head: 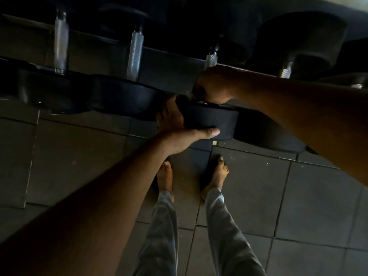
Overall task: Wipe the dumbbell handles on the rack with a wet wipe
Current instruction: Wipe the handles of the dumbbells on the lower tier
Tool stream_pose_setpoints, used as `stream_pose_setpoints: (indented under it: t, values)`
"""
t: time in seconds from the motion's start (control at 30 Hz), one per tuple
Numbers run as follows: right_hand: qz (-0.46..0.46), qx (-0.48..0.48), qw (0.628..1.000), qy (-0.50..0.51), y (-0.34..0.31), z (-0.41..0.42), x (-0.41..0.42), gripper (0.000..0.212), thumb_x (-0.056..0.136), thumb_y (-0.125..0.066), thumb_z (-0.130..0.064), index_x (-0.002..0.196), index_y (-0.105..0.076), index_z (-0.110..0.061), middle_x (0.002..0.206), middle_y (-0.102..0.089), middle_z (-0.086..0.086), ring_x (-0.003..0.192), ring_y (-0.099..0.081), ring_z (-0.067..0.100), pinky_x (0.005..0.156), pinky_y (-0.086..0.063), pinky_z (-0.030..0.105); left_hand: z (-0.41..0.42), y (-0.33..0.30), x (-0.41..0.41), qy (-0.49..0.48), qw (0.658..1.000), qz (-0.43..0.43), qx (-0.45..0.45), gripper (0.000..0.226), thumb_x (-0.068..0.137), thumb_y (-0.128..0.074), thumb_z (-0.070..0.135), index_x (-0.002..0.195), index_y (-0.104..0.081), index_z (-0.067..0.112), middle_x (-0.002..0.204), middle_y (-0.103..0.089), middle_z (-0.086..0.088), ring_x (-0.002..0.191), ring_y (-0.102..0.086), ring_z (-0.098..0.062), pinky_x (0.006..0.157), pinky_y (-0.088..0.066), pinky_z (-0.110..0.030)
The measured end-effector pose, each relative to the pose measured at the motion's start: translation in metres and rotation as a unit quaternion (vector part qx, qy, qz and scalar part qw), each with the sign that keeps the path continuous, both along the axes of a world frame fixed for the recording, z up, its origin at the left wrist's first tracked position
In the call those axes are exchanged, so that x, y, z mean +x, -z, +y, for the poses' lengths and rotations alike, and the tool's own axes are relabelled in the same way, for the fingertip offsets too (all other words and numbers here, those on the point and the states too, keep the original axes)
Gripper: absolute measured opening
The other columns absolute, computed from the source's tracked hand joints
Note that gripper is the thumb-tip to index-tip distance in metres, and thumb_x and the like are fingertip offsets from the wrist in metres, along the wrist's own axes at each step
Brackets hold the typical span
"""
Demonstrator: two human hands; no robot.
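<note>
Dim shot: left hand (175, 124) cups the near weight head (211, 120) of the third dumbbell on the rack (169, 62), thumb stretched flat along its near edge, other fingers hidden behind it. Right hand (214, 86) is curled around that dumbbell's handle (210, 60) at its near end, fingers wrapped tight; a pale scrap at the knuckles may be the wet wipe, cannot tell. Bare feet (217, 176) stand on the floor tiles (308, 196) below.

Single head-worn view, wide-angle, looking steeply down, close over the dumbbell rack (163, 56) across frame top; floor tiles (298, 196) fill the lower frame. Lighting dim, detail probably unreliable.
</note>
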State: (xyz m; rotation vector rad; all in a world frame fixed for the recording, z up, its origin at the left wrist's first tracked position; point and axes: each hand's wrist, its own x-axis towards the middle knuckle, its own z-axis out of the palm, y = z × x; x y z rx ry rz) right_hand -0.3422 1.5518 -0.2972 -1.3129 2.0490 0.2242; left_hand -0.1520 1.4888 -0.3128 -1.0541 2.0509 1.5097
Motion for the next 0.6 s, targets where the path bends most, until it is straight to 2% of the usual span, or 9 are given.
stream_pose_setpoints:
  t: [0.17, 0.27, 0.37, 0.43, 0.53, 0.6]
  values:
    - [-0.039, -0.012, 0.998, 0.049, 0.006, 0.008, 0.004, 0.023, 0.098, -0.059, -0.017, 0.111, -0.074, -0.029, 0.102, -0.069, 0.000, 0.094, -0.064, 0.021, 0.083, -0.053, 0.035, 0.000, -0.003, -0.001, 0.005, 1.000, -0.007, -0.003, 0.142, 0.055, -0.100, 0.060, 0.163, -0.012, 0.034, 0.167, -0.016, 0.004, 0.153, -0.016, -0.023, 0.119, -0.034, -0.050]
    - [-0.051, -0.045, 0.992, 0.104, 0.008, 0.015, 0.006, 0.015, 0.098, -0.063, -0.029, 0.106, -0.075, -0.034, 0.106, -0.072, -0.003, 0.098, -0.065, 0.019, 0.086, -0.054, 0.035, -0.001, -0.006, -0.002, 0.008, 1.000, -0.010, 0.001, 0.141, 0.056, -0.099, 0.061, 0.163, -0.013, 0.035, 0.168, -0.015, 0.005, 0.154, -0.015, -0.022, 0.119, -0.032, -0.049]
    - [-0.101, -0.103, 0.964, 0.222, 0.009, 0.031, 0.010, 0.020, 0.099, -0.064, -0.043, 0.108, -0.075, -0.028, 0.107, -0.072, -0.002, 0.101, -0.065, 0.015, 0.091, -0.053, 0.035, 0.000, -0.010, -0.003, 0.013, 1.000, -0.025, 0.003, 0.140, 0.058, -0.098, 0.062, 0.164, -0.010, 0.037, 0.169, -0.012, 0.006, 0.156, -0.014, -0.023, 0.120, -0.032, -0.052]
    - [-0.127, -0.120, 0.941, 0.291, 0.004, 0.043, 0.014, 0.026, 0.102, -0.061, -0.042, 0.111, -0.074, -0.023, 0.105, -0.071, -0.001, 0.096, -0.065, 0.013, 0.087, -0.052, 0.031, 0.002, -0.015, -0.006, 0.017, 0.999, -0.033, -0.010, 0.141, 0.060, -0.098, 0.061, 0.165, -0.007, 0.036, 0.171, -0.010, 0.005, 0.158, -0.012, -0.024, 0.122, -0.030, -0.052]
    - [-0.121, -0.154, 0.913, 0.356, -0.007, 0.062, 0.017, 0.028, 0.104, -0.056, -0.043, 0.104, -0.072, -0.020, 0.095, -0.070, 0.001, 0.086, -0.066, 0.013, 0.075, -0.052, 0.028, 0.007, -0.023, -0.012, 0.041, 0.996, -0.046, -0.061, 0.141, 0.063, -0.097, 0.060, 0.167, -0.007, 0.026, 0.171, -0.012, 0.000, 0.159, -0.011, -0.027, 0.126, -0.026, -0.051]
    - [-0.114, -0.175, 0.892, 0.401, -0.016, 0.079, 0.016, 0.024, 0.104, -0.056, -0.042, 0.103, -0.073, -0.025, 0.095, -0.071, -0.005, 0.087, -0.067, 0.011, 0.076, -0.054, 0.028, 0.013, -0.031, -0.018, 0.073, 0.989, -0.061, -0.117, 0.137, 0.068, -0.093, 0.062, 0.167, -0.009, 0.019, 0.171, -0.012, -0.004, 0.159, -0.011, -0.031, 0.128, -0.023, -0.054]
